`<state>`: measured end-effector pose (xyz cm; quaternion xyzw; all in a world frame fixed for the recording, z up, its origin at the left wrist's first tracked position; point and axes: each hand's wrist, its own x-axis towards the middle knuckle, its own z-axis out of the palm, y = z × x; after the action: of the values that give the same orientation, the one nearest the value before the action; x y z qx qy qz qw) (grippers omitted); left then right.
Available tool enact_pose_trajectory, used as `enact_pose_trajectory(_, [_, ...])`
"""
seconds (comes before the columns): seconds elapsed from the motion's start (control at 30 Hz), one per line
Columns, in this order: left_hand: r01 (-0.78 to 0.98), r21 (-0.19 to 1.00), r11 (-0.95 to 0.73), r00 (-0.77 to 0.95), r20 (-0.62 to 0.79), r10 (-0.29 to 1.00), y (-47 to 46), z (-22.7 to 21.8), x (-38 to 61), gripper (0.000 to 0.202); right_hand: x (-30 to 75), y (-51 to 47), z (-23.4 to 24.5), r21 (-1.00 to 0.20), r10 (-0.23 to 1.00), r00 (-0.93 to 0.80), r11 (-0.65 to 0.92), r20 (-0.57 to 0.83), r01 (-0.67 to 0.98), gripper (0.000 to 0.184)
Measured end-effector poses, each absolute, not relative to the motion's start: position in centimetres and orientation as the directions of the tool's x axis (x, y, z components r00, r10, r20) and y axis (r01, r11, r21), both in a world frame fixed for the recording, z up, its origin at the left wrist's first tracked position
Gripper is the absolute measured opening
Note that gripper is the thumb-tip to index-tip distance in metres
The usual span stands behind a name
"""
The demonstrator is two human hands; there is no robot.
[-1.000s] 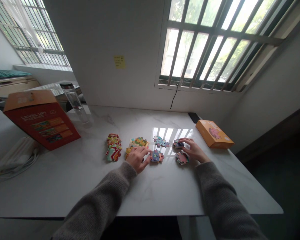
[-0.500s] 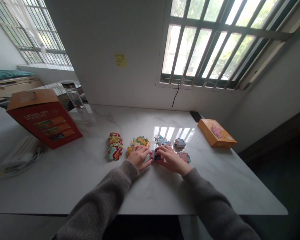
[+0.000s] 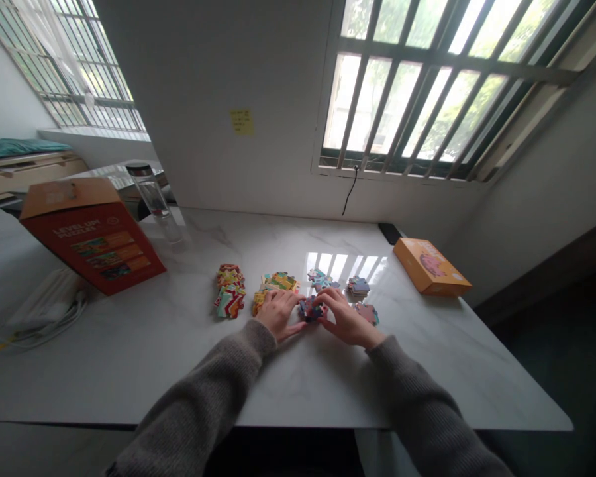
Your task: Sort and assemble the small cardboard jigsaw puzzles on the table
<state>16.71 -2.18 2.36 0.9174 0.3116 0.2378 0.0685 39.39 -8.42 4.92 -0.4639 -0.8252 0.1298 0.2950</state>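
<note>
A small pile of dark purple and red puzzle pieces lies on the table between my two hands. My left hand curves round its left side, index finger at the far edge and thumb at the near edge. From the right, my right hand grips the pile between its thumb and bent fingers. Yellow puzzle pieces lie behind my left hand, partly covered by it. Light blue pieces are just beyond the dark pile. A pinkish stack of pieces sits by my right hand, partly hidden.
Red and striped puzzle pieces form heaps to the left; a grey-purple stack stands at right. A red box, a glass bottle and a white cable occupy the left. An orange box and black phone lie right.
My hands have drawn slightly apart around the dark pile, so more of it shows. My left thumb reaches further right along its near side. The view has shifted a little.
</note>
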Motion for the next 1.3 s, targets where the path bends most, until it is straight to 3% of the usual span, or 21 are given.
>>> enact_pose_trajectory(0.07, [0.536, 0.265, -0.801, 0.689, 0.411, 0.597, -2.2, 2.2, 16.6, 0.050, 41.0, -9.0, 5.4, -0.504, 0.850, -0.326, 0.512, 0.414, 0.696, 0.038])
enact_pose_trajectory(0.23, [0.542, 0.190, -0.819, 0.708, 0.422, 0.566, -2.2, 1.9, 16.6, 0.031, 46.5, -11.4, 5.5, -0.533, 0.901, -0.151, 0.368, 0.407, 0.762, 0.033])
enact_pose_trajectory(0.6, [0.569, 0.203, -0.797, 0.678, 0.433, 0.595, -2.3, 2.3, 16.7, 0.027, 49.2, -13.1, 3.7, -0.500, 0.942, -0.114, 0.267, 0.315, 0.824, 0.030])
enact_pose_trajectory(0.87, [0.572, 0.229, -0.788, 0.691, 0.383, 0.613, -2.3, 2.7, 18.1, 0.039, 44.2, -12.4, 4.0, -0.421, 0.830, -0.093, 0.372, 0.550, 0.828, 0.024])
enact_pose_trajectory(1.07, [0.558, 0.254, -0.790, 0.708, 0.350, 0.613, -2.5, 2.9, 18.3, 0.035, 40.8, -11.5, 3.8, -0.375, 0.815, -0.194, 0.445, 0.547, 0.813, 0.025])
enact_pose_trajectory(1.17, [0.524, 0.260, -0.811, 0.712, 0.388, 0.585, -2.6, 3.1, 18.1, 0.039, 39.6, -11.2, 4.1, -0.422, 0.829, -0.182, 0.443, 0.528, 0.791, 0.026])
enact_pose_trajectory(1.3, [0.423, 0.236, -0.875, 0.733, 0.478, 0.484, -2.8, 3.3, 17.9, 0.037, 38.2, -10.8, 4.2, -0.587, 0.871, -0.128, 0.421, 0.474, 0.691, 0.030])
